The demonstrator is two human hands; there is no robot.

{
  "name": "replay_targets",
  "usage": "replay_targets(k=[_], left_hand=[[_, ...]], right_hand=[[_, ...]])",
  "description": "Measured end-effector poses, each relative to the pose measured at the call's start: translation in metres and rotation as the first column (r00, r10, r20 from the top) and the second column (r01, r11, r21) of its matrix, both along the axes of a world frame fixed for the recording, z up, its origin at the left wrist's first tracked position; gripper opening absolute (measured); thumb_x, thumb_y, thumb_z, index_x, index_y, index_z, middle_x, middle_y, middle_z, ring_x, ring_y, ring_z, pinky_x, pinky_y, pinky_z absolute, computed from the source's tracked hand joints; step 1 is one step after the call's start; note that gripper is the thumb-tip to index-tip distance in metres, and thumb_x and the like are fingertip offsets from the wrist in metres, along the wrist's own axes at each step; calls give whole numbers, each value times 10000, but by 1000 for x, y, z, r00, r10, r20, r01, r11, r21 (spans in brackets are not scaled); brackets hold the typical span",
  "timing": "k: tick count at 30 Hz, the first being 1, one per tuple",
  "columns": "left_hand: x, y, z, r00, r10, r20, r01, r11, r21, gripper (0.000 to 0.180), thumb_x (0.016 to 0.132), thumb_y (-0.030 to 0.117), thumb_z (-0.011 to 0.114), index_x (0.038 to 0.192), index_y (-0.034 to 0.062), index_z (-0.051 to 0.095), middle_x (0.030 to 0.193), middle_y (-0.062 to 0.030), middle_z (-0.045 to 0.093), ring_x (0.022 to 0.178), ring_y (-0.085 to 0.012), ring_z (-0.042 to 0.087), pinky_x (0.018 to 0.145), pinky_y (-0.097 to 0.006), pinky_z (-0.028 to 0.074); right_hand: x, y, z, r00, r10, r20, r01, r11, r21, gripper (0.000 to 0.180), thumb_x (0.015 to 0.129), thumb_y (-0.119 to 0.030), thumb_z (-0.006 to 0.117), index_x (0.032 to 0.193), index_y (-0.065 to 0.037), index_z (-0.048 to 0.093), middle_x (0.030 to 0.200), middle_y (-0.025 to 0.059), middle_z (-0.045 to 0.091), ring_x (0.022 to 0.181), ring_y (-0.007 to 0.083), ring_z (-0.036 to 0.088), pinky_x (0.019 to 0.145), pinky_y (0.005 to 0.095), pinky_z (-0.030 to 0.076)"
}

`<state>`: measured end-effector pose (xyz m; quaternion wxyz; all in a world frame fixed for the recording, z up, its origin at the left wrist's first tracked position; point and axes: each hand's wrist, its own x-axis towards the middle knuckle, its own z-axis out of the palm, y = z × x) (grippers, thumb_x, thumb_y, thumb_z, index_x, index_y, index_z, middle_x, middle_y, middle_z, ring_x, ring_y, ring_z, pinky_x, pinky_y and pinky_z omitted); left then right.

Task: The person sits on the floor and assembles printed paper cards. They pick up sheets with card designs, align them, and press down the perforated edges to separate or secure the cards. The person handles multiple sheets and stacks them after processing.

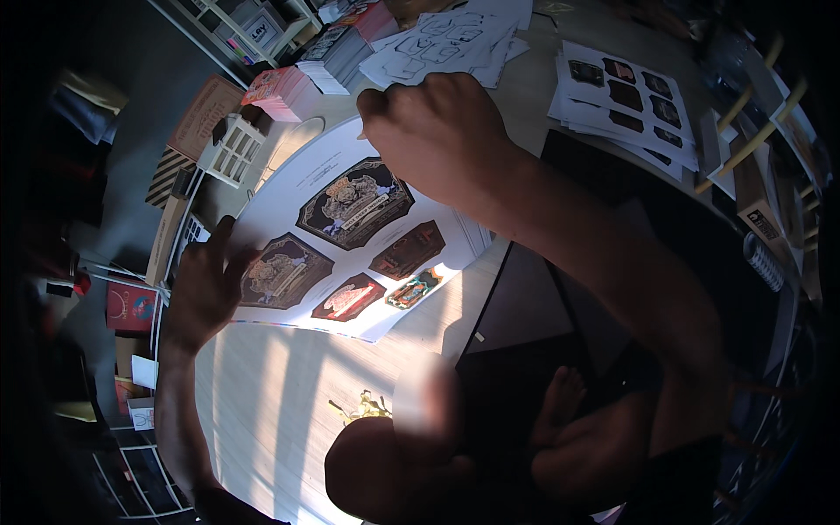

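Printed sheet, white with dark shield-shaped pictures, lies on top of a stack of like sheets on the pale wooden table. The sheet sits between the two hands, its far corner under the right fingertips, its near-left edge under the left fingers.

Right hand is curled, thumb and forefinger narrow, pinching at the sheet's top corner; whether the paper is actually between them cannot be told, the knuckles hide it. Left hand lies flat, fingers spread wide, pressing the sheet's left edge down, holding nothing.

Risks, as a judgement: the pinch could catch two sheets instead of one, since the stack edges lie close together just beyond the right fingers. A pull against the flat left hand could crease or tear the corner. The stack could skew if the left fingers slip.

Beyond the right fingers: cut-out outline sheets, more printed sheets. Past the left fingers: pink card stack, white lattice piece.
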<state>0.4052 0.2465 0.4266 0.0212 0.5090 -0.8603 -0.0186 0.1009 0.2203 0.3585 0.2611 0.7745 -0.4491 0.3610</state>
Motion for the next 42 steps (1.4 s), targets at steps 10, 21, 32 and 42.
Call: replay_targets(k=[10, 21, 32, 42], left_hand=[[4, -5, -17, 997, 63, 51, -55, 989, -136, 370, 965, 179, 624, 1255, -39, 550, 856, -256, 703, 818, -437, 694, 779, -481, 544], [11, 2, -9, 999, -24, 28, 24, 1000, 1, 388, 957, 131, 641, 1259, -86, 532, 987, -266, 708, 888, -418, 705, 783, -469, 548], [2, 22, -7, 999, -48, -18, 47, 997, -60, 318, 946, 110, 633, 1185, -76, 538, 856, -283, 698, 787, -438, 701, 701, -495, 552], [2, 34, 1, 997, -69, -26, 70, 998, 8, 316, 943, 135, 660, 1140, -93, 565, 857, -272, 701, 792, -430, 700, 698, -452, 545]], right_hand=[[32, 13, -5, 988, -156, -12, 156, 988, -7, 85, 622, -104, 733, 680, -57, 691, 598, 61, 640, 558, 183, 673, 445, 336, 504], [27, 13, -2, 993, -105, -47, 112, 978, 178, 121, 782, -173, 733, 809, -56, 726, 677, 127, 675, 676, 284, 710, 619, 378, 567], [22, 22, 4, 995, -53, -83, 66, 985, 159, 59, 728, -121, 727, 776, -86, 729, 755, 95, 694, 722, 258, 708, 643, 385, 567], [19, 27, 4, 998, -14, -68, 22, 992, 120, 148, 711, -101, 711, 820, -7, 683, 661, 128, 671, 645, 250, 705, 572, 382, 552]])
